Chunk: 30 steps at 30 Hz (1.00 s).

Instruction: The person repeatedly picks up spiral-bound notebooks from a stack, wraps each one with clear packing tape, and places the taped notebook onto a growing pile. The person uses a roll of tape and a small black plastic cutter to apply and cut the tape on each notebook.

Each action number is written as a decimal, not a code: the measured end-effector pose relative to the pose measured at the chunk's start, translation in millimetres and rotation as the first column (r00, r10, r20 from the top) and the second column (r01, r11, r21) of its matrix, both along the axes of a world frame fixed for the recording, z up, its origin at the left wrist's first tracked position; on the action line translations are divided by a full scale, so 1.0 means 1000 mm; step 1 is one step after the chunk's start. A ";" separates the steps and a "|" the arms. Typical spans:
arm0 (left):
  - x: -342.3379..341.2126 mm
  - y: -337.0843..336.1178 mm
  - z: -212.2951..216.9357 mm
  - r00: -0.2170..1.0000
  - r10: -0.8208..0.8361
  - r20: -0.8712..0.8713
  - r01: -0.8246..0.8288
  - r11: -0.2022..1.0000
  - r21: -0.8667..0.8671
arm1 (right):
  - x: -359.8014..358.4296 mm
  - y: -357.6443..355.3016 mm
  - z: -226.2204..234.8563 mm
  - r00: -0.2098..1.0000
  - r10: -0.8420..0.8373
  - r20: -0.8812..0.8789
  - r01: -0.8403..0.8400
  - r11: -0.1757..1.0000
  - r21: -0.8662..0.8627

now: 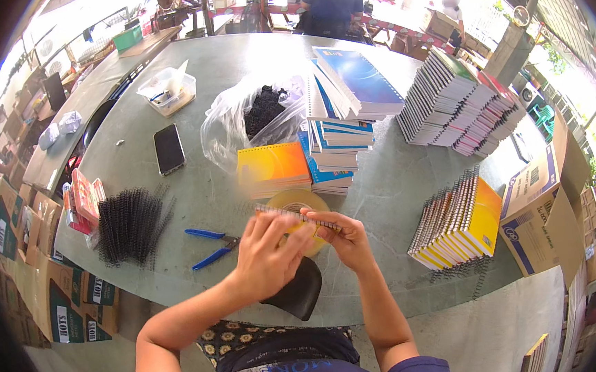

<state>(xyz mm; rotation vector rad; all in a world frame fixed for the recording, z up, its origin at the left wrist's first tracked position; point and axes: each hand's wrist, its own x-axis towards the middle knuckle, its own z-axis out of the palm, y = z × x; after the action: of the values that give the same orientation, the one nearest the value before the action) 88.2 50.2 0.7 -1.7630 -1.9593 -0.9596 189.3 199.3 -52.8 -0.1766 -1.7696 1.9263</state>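
Observation:
Between my two hands is a spiral-bound notebook (282, 210), held with its coil edge up. My left hand (264, 247) has its fingers bent over the coil, slightly blurred. My right hand (345, 236) pinches the coil's right end between thumb and fingers. Most of the notebook is hidden by my hands. Behind it lies a yellowish round roll (313, 200), partly covered. Blue-handled pliers (204, 234) rest left of my left hand, their tips near my wrist. Beyond the hands stands a stack of orange-yellow notebooks (272, 163). Below them is a dark rounded object (298, 293).
Loose black coils (131, 225) lie at left, near a phone (169, 149) and a plastic tub (168, 91). A bag of coils (265, 112), blue notebooks (360, 81) and bound stacks (444, 106) stand farther back. Yellow bound notebooks (456, 223) and a carton (538, 204) are at right.

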 end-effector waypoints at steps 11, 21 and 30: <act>-0.023 0.040 0.002 0.955 -0.146 0.260 0.235 0.905 -0.355 | 0.022 -0.001 -0.003 0.953 -0.217 0.211 0.163 0.955 0.247; -0.002 0.056 -0.004 0.928 -0.272 0.256 0.346 0.882 -0.319 | 0.032 0.003 -0.015 0.960 -0.226 0.164 0.173 0.943 0.285; 0.003 0.049 -0.002 0.935 -0.272 0.225 0.316 0.930 -0.188 | 0.027 -0.014 -0.009 0.932 -0.337 0.133 0.249 0.864 0.438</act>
<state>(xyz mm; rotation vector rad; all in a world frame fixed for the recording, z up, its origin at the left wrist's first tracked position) 91.2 99.3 -1.6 -2.2161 -2.0216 -1.0816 216.4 185.7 -61.4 -0.4796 -2.1037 1.3194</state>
